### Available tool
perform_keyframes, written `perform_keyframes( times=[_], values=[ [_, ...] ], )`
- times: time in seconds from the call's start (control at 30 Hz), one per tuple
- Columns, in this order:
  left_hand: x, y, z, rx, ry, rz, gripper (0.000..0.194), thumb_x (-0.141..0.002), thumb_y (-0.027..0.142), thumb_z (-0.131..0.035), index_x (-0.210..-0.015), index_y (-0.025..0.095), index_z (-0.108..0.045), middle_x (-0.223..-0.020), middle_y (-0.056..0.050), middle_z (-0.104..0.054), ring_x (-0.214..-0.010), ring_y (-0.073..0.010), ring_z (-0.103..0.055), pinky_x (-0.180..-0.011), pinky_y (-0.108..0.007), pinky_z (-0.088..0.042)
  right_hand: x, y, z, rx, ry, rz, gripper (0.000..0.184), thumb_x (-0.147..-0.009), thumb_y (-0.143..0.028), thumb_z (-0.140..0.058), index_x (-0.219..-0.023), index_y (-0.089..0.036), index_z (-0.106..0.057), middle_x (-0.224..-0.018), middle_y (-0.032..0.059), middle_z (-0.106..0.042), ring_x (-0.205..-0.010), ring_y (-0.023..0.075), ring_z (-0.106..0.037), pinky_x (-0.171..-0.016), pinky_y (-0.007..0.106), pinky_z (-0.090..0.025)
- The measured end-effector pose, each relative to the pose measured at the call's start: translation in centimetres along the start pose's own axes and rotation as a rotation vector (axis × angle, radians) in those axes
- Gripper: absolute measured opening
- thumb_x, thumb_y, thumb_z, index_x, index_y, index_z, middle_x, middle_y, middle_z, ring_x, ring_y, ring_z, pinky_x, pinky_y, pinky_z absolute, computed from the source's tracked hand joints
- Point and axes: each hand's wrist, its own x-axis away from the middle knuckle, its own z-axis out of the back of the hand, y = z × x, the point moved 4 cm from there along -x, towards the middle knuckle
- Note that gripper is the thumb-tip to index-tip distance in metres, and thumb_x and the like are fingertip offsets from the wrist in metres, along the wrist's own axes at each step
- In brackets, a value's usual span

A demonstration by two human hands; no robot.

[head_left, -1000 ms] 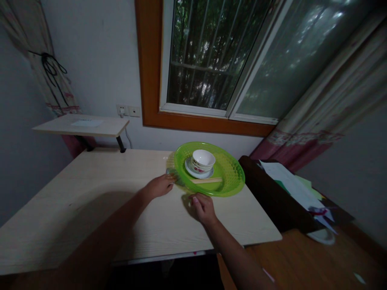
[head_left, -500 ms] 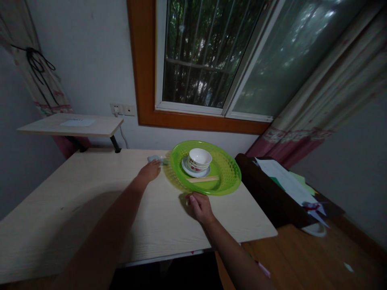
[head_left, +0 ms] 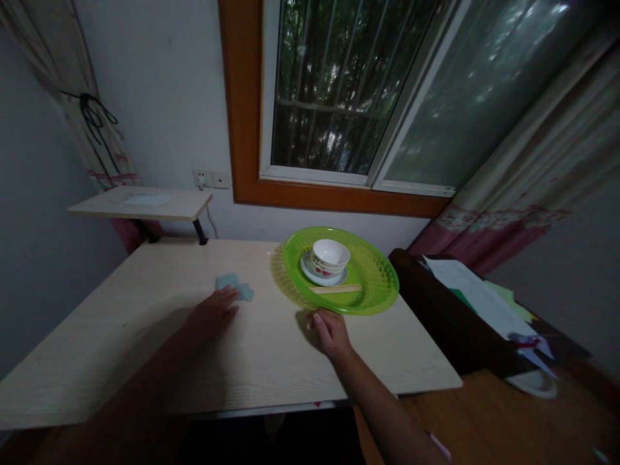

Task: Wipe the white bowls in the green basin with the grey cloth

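A small pale blue-green cloth (head_left: 235, 286) lies on the light wooden table (head_left: 145, 336), left of a green plastic basket tray (head_left: 382, 294). My left hand (head_left: 213, 311) lies flat with its fingertips on the cloth's near edge. My right hand (head_left: 330, 330) is closed on the tray's near rim. In the tray, a white bowl (head_left: 330, 254) sits on a saucer (head_left: 317, 278), and wooden chopsticks (head_left: 336, 289) lie in front of them.
A dark cabinet (head_left: 445, 323) with loose papers (head_left: 479, 297) stands right of the table. A small raised shelf (head_left: 140, 203) is at the table's back left, below a wall socket (head_left: 210, 179). Window and curtains are behind.
My left hand has moved the cloth from beside the tray's left edge, first away along it, then leftward and nearer to me. My right hand stays at the tray's rim.
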Motion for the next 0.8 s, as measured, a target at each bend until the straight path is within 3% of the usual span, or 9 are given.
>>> perform_keyframes(
  times=[0.1, 0.2, 0.33, 0.43, 0.67, 0.8],
  values=[
    [3.0, 4.4, -1.0, 0.073, -0.005, -0.167, 0.047, -0.105, 0.039, -0.052, -0.145, 0.021, -0.066, -0.155, -0.011, -0.062, -0.151, -0.0278, -0.052, -0.128, -0.051, -0.041, 0.0, -0.1, 0.0, 0.012, -0.004, 0.009, 0.044, -0.112, -0.037, -0.044, -0.087, -0.021, -0.076, -0.065, 0.0029, -0.07, -0.062, 0.0176, -0.068, -0.064, 0.029, -0.049],
    [4.2, 8.6, -1.3, 0.102, -0.068, -0.264, 0.05, -0.104, 0.037, -0.055, -0.151, 0.022, -0.062, -0.16, -0.01, -0.057, -0.155, -0.0276, -0.047, -0.129, -0.052, -0.038, 0.0, 0.0, 0.0, 0.03, -0.01, 0.002, 0.045, -0.112, -0.038, -0.043, -0.085, -0.021, -0.076, -0.066, 0.003, -0.07, -0.063, 0.0177, -0.068, -0.064, 0.03, -0.049],
    [3.7, 10.7, -0.8, 0.098, -0.118, -0.234, 0.046, -0.105, 0.032, -0.053, -0.148, 0.021, -0.066, -0.159, -0.009, -0.057, -0.153, -0.0265, -0.049, -0.129, -0.051, -0.039, 0.2, 0.4, 0.0, 0.018, -0.014, -0.044, 0.047, -0.111, -0.041, -0.043, -0.087, -0.021, -0.077, -0.066, 0.003, -0.071, -0.063, 0.0182, -0.069, -0.064, 0.03, -0.051],
    [3.3, 8.9, 0.2, 0.075, -0.126, -0.169, 0.044, -0.105, 0.029, -0.049, -0.142, 0.021, -0.071, -0.155, -0.008, -0.062, -0.15, -0.0244, -0.053, -0.128, -0.047, -0.041, 0.3, 0.8, 0.0, 0.003, -0.008, -0.07, 0.046, -0.111, -0.042, -0.044, -0.087, -0.021, -0.077, -0.065, 0.0029, -0.071, -0.063, 0.0188, -0.069, -0.064, 0.031, -0.052],
    [5.8, 0.1, 4.1, -0.037, -0.061, 0.184, 0.047, -0.105, 0.038, -0.042, -0.135, 0.023, -0.076, -0.148, -0.008, -0.068, -0.144, -0.0268, -0.059, -0.126, -0.05, -0.042, 0.5, 1.0, 0.0, 0.0, -0.011, -0.072, 0.045, -0.111, -0.042, -0.045, -0.089, -0.021, -0.079, -0.066, 0.003, -0.072, -0.061, 0.0196, -0.068, -0.065, 0.032, -0.054],
    [8.6, -0.2, 4.9, -0.055, -0.111, 0.18, 0.043, -0.103, 0.044, -0.047, -0.131, 0.033, -0.078, -0.146, -0.001, -0.069, -0.139, -0.0257, -0.064, -0.122, -0.049, -0.048, 0.3, 0.7, 0.0, 0.01, -0.004, -0.051, 0.045, -0.111, -0.041, -0.045, -0.087, -0.021, -0.078, -0.066, 0.0029, -0.071, -0.063, 0.0192, -0.069, -0.064, 0.031, -0.052]
  ],
)
